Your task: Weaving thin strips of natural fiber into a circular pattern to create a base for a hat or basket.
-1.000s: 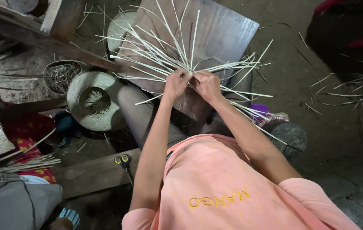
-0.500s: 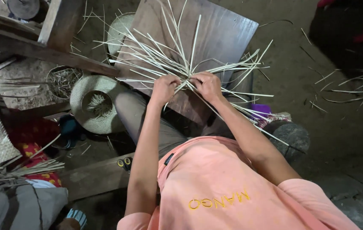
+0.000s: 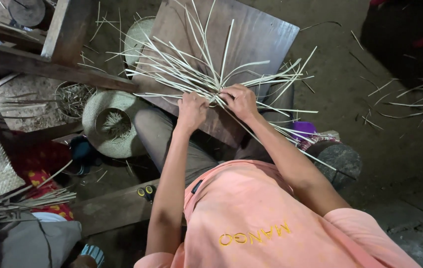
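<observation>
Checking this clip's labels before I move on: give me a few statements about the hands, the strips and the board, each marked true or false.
1. Both hands meet where the pale thin cane strips cross. True: the left hand and right hand rest there.
2. The strips fan out over a flat dark brown wooden board. True.
3. The board lies flat on the dirt floor. False: it rests across the person's lap.
4. The round woven straw basket sits on the board. False: it sits beside the board, on the person's left.
5. The right hand holds a knife. False: no tool shows in either grip, only strips.
</observation>
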